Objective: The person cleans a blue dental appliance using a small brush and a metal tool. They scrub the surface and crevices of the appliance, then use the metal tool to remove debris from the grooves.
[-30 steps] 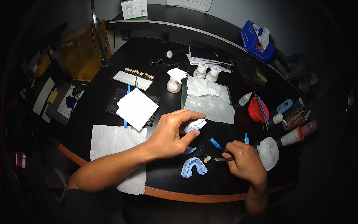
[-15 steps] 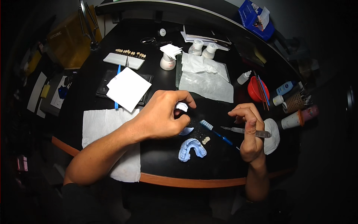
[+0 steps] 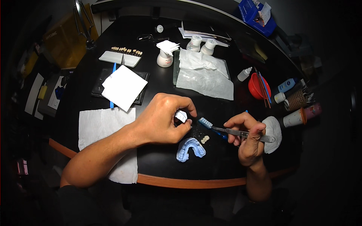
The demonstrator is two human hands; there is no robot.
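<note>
My left hand (image 3: 161, 119) is curled above the black tabletop, thumb and fingers closed on a small white plaster piece (image 3: 181, 115). To its right, my right hand (image 3: 249, 138) grips a scalpel (image 3: 241, 133) by its metal handle, with the blade end pointing left toward the plaster piece but apart from it. Beneath the scalpel lies a blue toothbrush (image 3: 205, 122) with pale bristles, its handle partly covered by the scalpel and my right hand. On the table between my forearms rest a blue horseshoe-shaped dental cast (image 3: 191, 146) and a small cream tooth piece (image 3: 204, 139).
White tissue (image 3: 102, 122) lies under my left forearm, and white sheets (image 3: 125, 88) cover a black tray. Farther back are a shade guide (image 3: 120, 58), a bottle (image 3: 164, 59) and a tissue-covered slab (image 3: 205, 83). A red bowl (image 3: 256, 88) and white pad (image 3: 272, 132) sit right.
The scalpel has shifted left, its blade end now above the toothbrush, and my right fingers have closed in around it. The plaster piece has turned in my left hand. The whole view has shifted slightly.
</note>
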